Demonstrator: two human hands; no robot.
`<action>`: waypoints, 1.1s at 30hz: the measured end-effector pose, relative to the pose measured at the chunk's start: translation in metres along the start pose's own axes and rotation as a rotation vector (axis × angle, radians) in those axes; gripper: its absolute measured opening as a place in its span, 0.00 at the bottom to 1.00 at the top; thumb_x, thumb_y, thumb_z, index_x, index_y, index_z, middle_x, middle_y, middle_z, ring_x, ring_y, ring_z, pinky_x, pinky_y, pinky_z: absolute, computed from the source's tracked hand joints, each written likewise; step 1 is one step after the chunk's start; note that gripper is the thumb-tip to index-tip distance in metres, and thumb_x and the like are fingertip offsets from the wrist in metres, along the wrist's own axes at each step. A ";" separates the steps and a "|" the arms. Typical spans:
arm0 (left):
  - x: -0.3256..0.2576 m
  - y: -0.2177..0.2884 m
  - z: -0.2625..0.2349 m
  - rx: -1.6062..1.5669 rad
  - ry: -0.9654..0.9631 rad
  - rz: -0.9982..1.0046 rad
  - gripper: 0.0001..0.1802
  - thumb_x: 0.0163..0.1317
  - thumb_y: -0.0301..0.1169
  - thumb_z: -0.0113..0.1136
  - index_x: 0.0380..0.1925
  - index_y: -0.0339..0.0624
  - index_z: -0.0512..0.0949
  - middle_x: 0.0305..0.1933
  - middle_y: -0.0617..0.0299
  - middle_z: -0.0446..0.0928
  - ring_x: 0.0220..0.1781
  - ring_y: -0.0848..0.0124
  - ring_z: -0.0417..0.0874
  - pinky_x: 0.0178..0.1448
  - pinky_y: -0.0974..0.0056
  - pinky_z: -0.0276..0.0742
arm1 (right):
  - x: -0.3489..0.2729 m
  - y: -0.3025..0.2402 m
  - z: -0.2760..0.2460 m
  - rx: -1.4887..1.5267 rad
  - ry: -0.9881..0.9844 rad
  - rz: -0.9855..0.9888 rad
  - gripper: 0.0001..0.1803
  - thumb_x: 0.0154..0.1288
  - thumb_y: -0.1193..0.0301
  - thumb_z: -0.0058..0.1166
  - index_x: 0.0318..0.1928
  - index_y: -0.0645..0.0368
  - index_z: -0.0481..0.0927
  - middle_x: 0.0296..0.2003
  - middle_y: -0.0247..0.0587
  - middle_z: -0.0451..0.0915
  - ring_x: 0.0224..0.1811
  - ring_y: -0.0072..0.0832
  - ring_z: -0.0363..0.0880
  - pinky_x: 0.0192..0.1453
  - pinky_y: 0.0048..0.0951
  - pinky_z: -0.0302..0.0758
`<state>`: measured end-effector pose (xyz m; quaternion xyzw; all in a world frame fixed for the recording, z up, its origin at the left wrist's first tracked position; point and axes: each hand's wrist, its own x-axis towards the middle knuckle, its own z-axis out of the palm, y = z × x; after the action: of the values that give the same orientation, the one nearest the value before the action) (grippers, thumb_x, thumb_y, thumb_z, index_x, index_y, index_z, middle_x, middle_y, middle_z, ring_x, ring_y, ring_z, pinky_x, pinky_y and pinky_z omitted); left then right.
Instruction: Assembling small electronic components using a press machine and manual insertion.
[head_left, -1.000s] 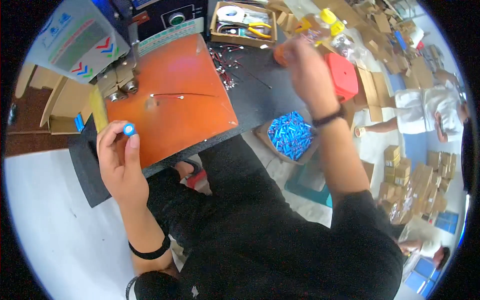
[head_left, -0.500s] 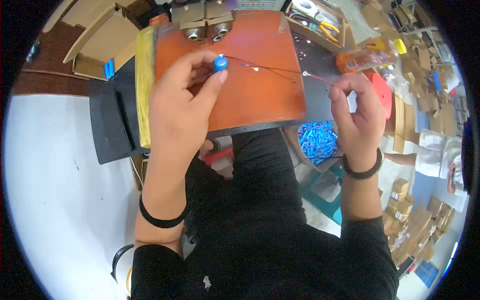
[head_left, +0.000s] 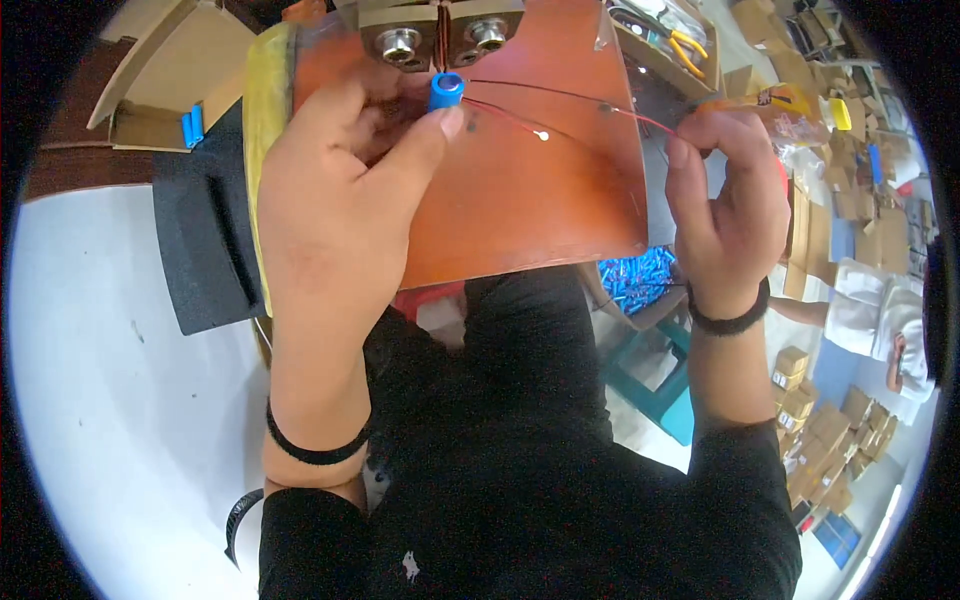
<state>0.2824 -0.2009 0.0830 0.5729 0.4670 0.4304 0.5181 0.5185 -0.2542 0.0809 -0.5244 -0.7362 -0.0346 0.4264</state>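
Orange mat (head_left: 520, 200) covers the bench at 12 o'clock; grey floor at 9. Left hand (head_left: 340, 200) closed, thumb and fingers pinching a small blue cylinder (head_left: 445, 91) just below two metal-ringed blocks (head_left: 440, 35). Red wire (head_left: 580, 98) runs from the cylinder toward 3 o'clock into the right hand (head_left: 725, 210), fingers pinched on it, apparently at its end. Box of blue parts (head_left: 635, 285) below the mat edge.

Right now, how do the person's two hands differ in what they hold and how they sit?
The left hand pinches a small blue cylinder over the orange mat; the right hand pinches a thin red wire at the mat's right edge. Both wear black wristbands.
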 end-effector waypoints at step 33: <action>-0.024 0.008 -0.014 0.233 -0.207 0.062 0.20 0.62 0.25 0.62 0.56 0.37 0.75 0.38 0.64 0.78 0.38 0.76 0.76 0.47 0.70 0.72 | 0.023 -0.032 0.002 0.154 -0.103 0.064 0.06 0.62 0.77 0.59 0.39 0.62 0.79 0.32 0.40 0.78 0.32 0.30 0.78 0.39 0.27 0.75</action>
<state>0.2650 -0.2220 0.0916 0.6845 0.4399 0.3280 0.4799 0.4897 -0.2499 0.1076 -0.5142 -0.7407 0.0628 0.4278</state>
